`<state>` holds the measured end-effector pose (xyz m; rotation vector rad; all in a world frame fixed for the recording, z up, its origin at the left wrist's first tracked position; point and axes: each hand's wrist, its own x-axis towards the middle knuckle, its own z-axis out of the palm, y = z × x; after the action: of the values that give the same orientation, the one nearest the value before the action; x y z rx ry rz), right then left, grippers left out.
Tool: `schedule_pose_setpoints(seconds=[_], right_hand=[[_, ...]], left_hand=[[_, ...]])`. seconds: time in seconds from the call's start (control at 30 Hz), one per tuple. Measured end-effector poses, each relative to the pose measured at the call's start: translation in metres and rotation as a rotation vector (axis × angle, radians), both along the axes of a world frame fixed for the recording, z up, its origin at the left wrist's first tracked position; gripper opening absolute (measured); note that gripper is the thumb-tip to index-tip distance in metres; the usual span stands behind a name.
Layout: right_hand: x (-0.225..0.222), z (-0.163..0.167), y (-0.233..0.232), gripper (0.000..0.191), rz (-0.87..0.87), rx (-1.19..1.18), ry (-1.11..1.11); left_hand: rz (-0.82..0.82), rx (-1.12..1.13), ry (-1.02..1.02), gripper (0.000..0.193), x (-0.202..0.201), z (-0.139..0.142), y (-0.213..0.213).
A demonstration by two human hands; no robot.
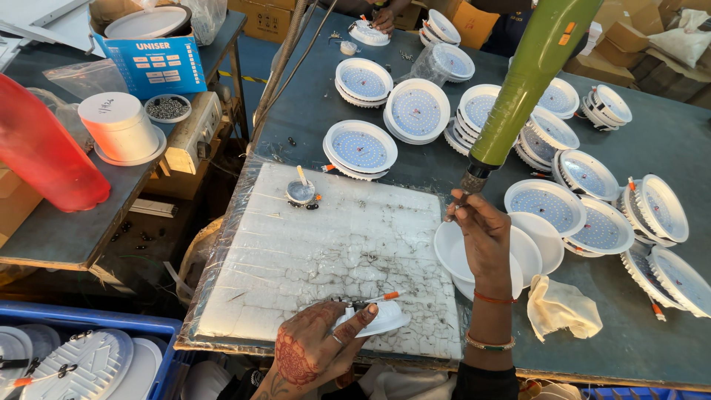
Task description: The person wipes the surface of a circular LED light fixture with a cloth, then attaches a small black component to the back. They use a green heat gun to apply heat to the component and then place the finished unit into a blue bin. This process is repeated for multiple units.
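- Spreading across most of the view, the dark counter (652, 148) is carrying many round white LED downlight panels (360, 147), some stacked, with a plastic-wrapped white foam work pad (296, 252) lying at its near edge.
- Hanging from above, a green powered screwdriver (527, 81) is pointing its bit down toward the right hand (481, 233), whose grip is pinching together on something tiny at the bit, probably a screw; it is too small to tell.
- Sitting beside that hand, a stack of plain white round covers (544, 237) is waiting, with a crumpled cloth (563, 307) nearby.
- Pressing down at the pad's near edge, the left hand (315, 348) is clamping a small white downlight housing (385, 318) with an orange-tipped wire; it looks light, stiff, smooth plastic, best held by the rim, away from the wire.
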<state>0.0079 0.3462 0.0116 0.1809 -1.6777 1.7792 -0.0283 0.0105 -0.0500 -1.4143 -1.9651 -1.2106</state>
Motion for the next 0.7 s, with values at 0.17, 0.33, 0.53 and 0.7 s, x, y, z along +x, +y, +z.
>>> schedule_pose_setpoints(seconds=[0.17, 0.33, 0.53, 0.7], right_hand=[[-0.0012, 0.0019, -0.0008, 0.028, 0.007, 0.075, -0.011], [-0.0031, 0.0021, -0.0039, 0.029, 0.002, 0.129, -0.081], [-0.0060, -0.0005, -0.0025, 0.027, 0.021, 0.088, -0.050], [-0.0067, -0.0035, 0.0037, 0.028, 0.064, 0.042, 0.000]], left_hand=[[0.004, 0.017, 0.005, 0.072, 0.0014, 0.0005, -0.0007], [-0.007, 0.014, -0.005, 0.072, 0.0020, 0.0006, -0.0011], [-0.010, 0.024, 0.003, 0.073, 0.0022, -0.0006, -0.0015], [-0.008, 0.033, -0.003, 0.072, 0.0025, -0.0007, -0.0014]])
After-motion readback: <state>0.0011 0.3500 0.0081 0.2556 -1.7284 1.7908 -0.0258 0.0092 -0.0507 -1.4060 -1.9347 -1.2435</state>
